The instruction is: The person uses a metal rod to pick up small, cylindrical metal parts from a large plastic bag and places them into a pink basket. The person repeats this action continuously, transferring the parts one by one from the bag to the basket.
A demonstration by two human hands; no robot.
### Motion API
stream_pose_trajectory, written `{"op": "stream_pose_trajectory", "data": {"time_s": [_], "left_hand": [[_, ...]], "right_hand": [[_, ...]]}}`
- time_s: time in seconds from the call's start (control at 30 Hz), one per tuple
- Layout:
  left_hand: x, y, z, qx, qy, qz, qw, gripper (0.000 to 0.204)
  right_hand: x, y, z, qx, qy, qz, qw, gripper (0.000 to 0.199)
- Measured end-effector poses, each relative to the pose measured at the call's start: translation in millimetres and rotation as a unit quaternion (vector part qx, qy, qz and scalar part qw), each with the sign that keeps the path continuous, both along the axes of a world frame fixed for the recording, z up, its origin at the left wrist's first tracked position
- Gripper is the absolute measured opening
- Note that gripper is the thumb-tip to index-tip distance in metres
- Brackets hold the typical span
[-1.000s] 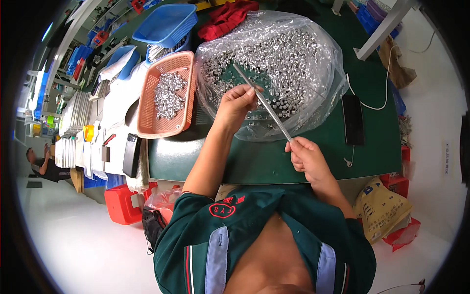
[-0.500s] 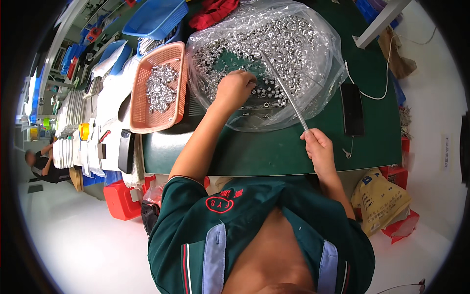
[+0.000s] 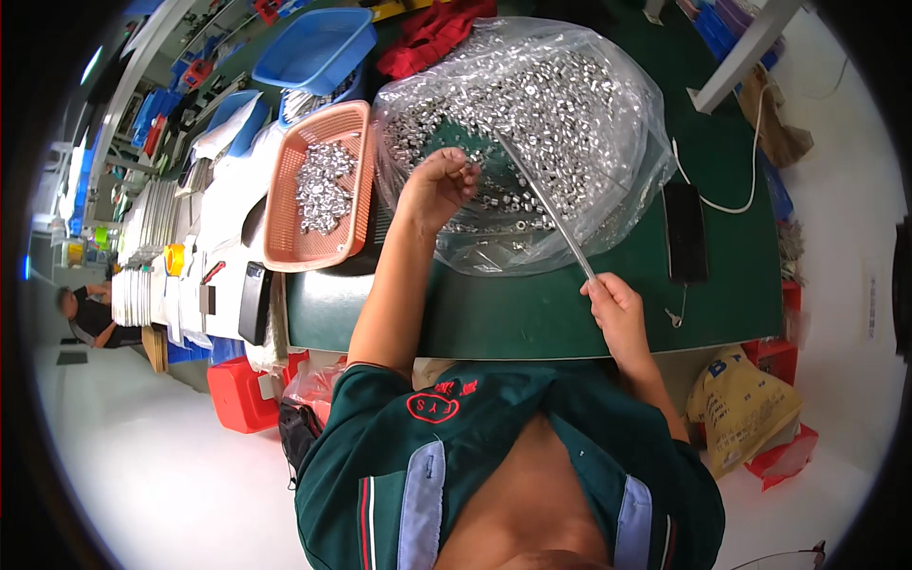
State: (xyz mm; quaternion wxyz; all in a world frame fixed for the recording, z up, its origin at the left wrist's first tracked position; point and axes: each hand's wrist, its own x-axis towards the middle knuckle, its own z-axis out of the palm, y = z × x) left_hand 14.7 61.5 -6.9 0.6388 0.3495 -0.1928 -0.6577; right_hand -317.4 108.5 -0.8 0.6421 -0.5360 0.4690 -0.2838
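A clear plastic bag [image 3: 638, 185] lies spread on the green table, bearing a great heap of small shiny metal pieces [image 3: 570, 104], short and ring-like. My right hand [image 3: 617, 309] is closed round the near end of a thin metal rod [image 3: 551, 207]; its far end reaches into the heap. Over the bag's left part is my left hand [image 3: 439, 190], turned with its curled fingers showing. Those fingers are closed, and what lies in them, if anything, is too small to make out. Left of it stands an orange plastic basket [image 3: 277, 214] holding more metal pieces [image 3: 325, 185].
Behind the basket sits a blue basket [image 3: 313, 47], with a red cloth [image 3: 432, 38] beside it. A phone [image 3: 685, 233] and a white cable [image 3: 731, 207] lie at the right. Another dark phone-like object [image 3: 254, 302] lies left. A person [image 3: 93, 315] is far left.
My left hand has lifted off the metal pieces and turned over, so its curled fingers now show. The right hand still holds the rod. The whole view has shifted slightly.
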Motion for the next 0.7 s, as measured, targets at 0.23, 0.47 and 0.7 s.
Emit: {"op": "stream_pose_trajectory", "data": {"time_s": [0.23, 0.47, 0.7], "left_hand": [[-2, 14, 9, 0.017, 0.169, 0.090, 0.981, 0.028], [-4, 17, 8, -0.024, 0.113, 0.084, 0.990, 0.026], [-17, 22, 11, -0.074, -0.190, 0.189, 0.961, 0.017]], "right_hand": [[4, 8, 6, -0.054, 0.048, 0.037, 0.997, 0.019], [8, 12, 5, -0.069, 0.057, 0.047, 0.995, 0.018], [11, 15, 6, -0.093, 0.069, 0.040, 0.992, 0.018]]}}
